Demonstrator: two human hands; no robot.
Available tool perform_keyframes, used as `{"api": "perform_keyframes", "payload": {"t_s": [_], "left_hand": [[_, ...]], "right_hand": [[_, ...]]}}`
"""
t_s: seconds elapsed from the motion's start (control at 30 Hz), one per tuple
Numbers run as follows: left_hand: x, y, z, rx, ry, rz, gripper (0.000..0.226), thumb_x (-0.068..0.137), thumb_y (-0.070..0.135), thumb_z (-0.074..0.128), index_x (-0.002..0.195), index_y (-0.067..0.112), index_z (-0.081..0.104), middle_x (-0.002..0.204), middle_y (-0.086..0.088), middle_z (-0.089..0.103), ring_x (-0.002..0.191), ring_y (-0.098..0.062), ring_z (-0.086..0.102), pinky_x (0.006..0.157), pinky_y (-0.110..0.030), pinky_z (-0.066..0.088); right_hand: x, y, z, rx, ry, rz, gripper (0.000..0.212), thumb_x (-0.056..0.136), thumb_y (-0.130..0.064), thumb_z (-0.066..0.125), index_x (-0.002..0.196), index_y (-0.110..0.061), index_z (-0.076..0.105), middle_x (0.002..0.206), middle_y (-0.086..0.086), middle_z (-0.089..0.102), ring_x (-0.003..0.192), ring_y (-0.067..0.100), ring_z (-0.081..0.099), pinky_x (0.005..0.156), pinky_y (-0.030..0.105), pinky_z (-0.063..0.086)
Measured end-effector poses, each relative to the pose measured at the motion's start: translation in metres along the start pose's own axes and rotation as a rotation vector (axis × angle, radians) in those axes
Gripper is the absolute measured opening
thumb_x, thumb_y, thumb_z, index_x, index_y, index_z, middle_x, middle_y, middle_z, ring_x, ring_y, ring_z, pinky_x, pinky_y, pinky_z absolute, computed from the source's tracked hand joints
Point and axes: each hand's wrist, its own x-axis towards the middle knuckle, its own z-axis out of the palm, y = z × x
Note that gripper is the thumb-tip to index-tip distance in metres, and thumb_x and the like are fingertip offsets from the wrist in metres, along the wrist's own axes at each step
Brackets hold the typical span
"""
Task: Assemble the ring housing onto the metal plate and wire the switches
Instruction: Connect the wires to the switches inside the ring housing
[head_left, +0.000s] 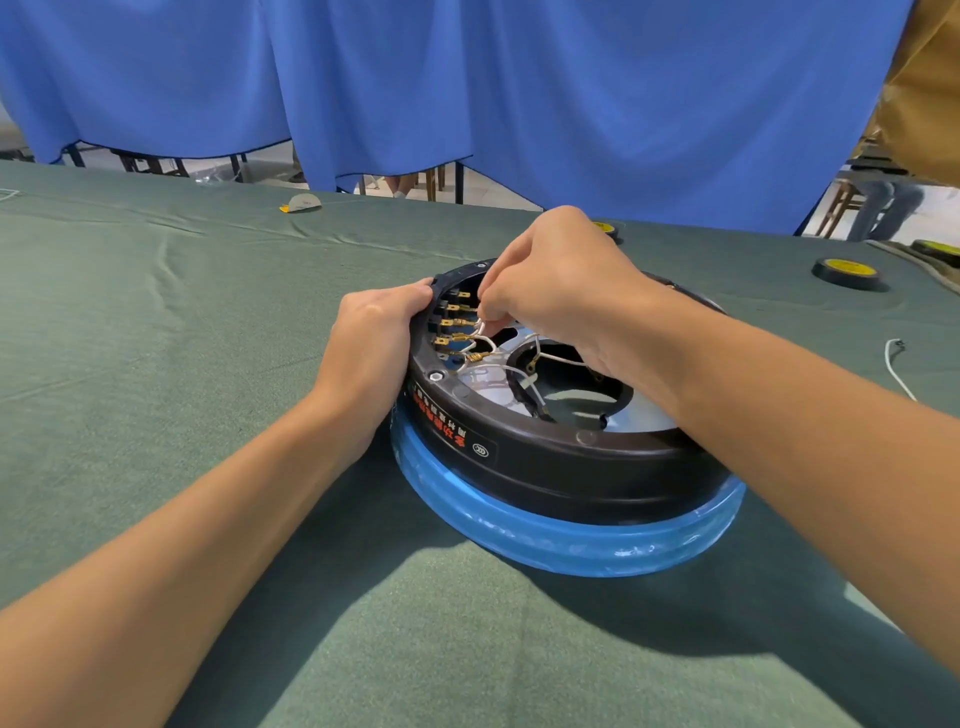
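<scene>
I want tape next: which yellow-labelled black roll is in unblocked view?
The middle tape roll, in the open; the left roll is half hidden behind the right hand, the rightmost roll cut by the frame's edge.

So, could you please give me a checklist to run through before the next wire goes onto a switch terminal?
1. Ring housing seated on the blue-wrapped metal plate: ok on the near side.
2. Left hand steadying the housing rim: ok.
3. Right hand has a grip on a white wire: ok.
4. Wire's connector lined up with a brass terminal: cannot tell, fingers hide it.
5. White wires lying untangled: not ok, they cross.
</scene>
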Motion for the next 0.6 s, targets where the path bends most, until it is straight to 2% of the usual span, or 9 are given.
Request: {"api": "perform_keyframes", "payload": {"t_s": [0.1,0.23,0.4,0.5,0.6], "left_hand": [[0.0005,-0.0003,-0.001,0.003,-0.003,0.006,0.041,0.094,0.018,0.054,0.058,0.02,0.074,0.066,-0.003,0.069,0.065,-0.019,0.064,0.07,-0.036,0.049],[0.0008,0.0004,-0.0007,-0.012,-0.027,0.023,0.034,0.095,0.013,0.051,0.068,0.015,0.072,0.076,-0.012,0.066,0.072,-0.026,0.061,0.074,-0.038,0.045],[0.0,0.0006,-0.0015,0.005,-0.055,0.039,0.033,0.095,0.014,0.05,0.071,0.015,0.072,0.072,-0.008,0.067,0.066,-0.02,0.062,0.07,-0.035,0.046],[-0.0008,0.0003,-0.0011,0.012,-0.038,0.038,0.036,0.095,0.015,0.051,0.066,0.017,0.072,0.069,-0.006,0.067,0.065,-0.019,0.061,0.068,-0.034,0.045],[-0.0011,-0.0003,-0.0011,0.02,-0.011,0.042,0.035,0.092,0.019,0.054,0.061,0.017,0.07,0.072,-0.011,0.065,0.069,-0.024,0.059,0.072,-0.039,0.044]], "right_hand": [[-0.0012,0.0,-0.0022,0.05,0.006,-0.01,0.016,0.077,-0.007,0.063,0.091,-0.007,0.07,0.088,0.014,0.07,0.089,0.032,0.068,0.088,0.048,0.054],[-0.0022,-0.0003,-0.0043,0.074,-0.014,-0.029,0.014,0.077,-0.005,0.065,0.09,-0.004,0.071,0.084,0.015,0.07,0.085,0.03,0.07,0.082,0.046,0.059],[-0.0045,-0.003,-0.0022,0.03,-0.018,-0.062,0.012,0.079,-0.008,0.064,0.086,-0.006,0.073,0.078,0.012,0.072,0.085,0.027,0.07,0.084,0.046,0.058],[-0.0059,-0.0033,-0.0023,-0.027,-0.041,-0.078,0.014,0.082,-0.012,0.062,0.087,-0.007,0.074,0.081,0.01,0.073,0.089,0.025,0.069,0.086,0.046,0.056],[-0.009,-0.0032,-0.0029,-0.187,-0.025,-0.183,0.014,0.081,-0.013,0.06,0.081,-0.013,0.074,0.086,0.007,0.072,0.091,0.025,0.065,0.085,0.043,0.055]]}}
